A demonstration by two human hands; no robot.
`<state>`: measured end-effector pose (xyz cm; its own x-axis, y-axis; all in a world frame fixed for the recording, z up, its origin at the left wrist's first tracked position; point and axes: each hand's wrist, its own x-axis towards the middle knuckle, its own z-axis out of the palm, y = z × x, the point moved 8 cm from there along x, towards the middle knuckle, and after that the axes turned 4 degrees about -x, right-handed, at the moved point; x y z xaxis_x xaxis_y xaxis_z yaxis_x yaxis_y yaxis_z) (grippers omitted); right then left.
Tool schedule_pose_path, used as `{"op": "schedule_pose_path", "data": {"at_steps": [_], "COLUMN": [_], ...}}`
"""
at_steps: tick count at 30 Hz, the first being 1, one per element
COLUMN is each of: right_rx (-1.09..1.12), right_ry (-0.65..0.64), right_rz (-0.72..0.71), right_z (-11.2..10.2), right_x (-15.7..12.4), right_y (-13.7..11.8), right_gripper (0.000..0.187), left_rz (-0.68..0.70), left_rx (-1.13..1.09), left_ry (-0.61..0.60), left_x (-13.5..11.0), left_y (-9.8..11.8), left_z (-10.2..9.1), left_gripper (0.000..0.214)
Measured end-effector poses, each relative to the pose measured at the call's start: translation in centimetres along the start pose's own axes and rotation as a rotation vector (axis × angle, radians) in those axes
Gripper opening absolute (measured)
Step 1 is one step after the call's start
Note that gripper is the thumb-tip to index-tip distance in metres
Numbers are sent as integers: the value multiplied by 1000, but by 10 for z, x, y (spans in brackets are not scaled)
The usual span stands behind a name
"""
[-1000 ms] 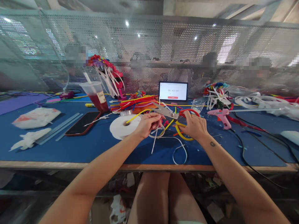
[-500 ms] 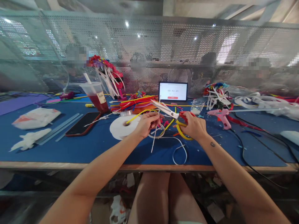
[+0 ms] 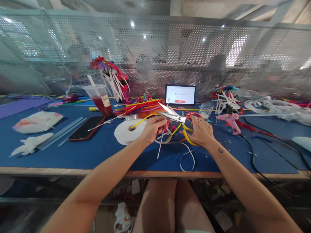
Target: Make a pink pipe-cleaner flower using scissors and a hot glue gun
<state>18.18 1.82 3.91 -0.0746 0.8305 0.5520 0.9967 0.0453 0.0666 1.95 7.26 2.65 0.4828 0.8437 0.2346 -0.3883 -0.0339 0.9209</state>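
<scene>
Pinched a white strand, likely light, bendy, best gripped mid-length, in left hand above the worktop, in from its near edge, and held spread scissors in right hand.

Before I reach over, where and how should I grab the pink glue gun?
Probably by the handle, from the near side, once your right hand is free of the scissors: the pink glue gun has its handle toward you, nozzle left and glue stick jutting right.
</scene>
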Motion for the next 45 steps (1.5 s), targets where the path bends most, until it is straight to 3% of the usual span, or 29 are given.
{"op": "schedule_pose_path", "data": {"at_steps": [20,38,45], "right_rx": [-91,-155,47], "right_ry": [28,-75,-14], "right_rz": [20,35,79], "right_z": [0,3,-3], "right_x": [-2,-3,-5], "right_y": [-5,-6,0], "right_gripper": [57,52,49], "left_rz": [-35,-26,-35], "left_rx": [-17,-29,-31], "left_ry": [0,11,33], "left_x": [-1,0,2], "left_y": [-3,-1,-1], "left_z": [1,-1,-4], "left_gripper": [15,15,15]}}
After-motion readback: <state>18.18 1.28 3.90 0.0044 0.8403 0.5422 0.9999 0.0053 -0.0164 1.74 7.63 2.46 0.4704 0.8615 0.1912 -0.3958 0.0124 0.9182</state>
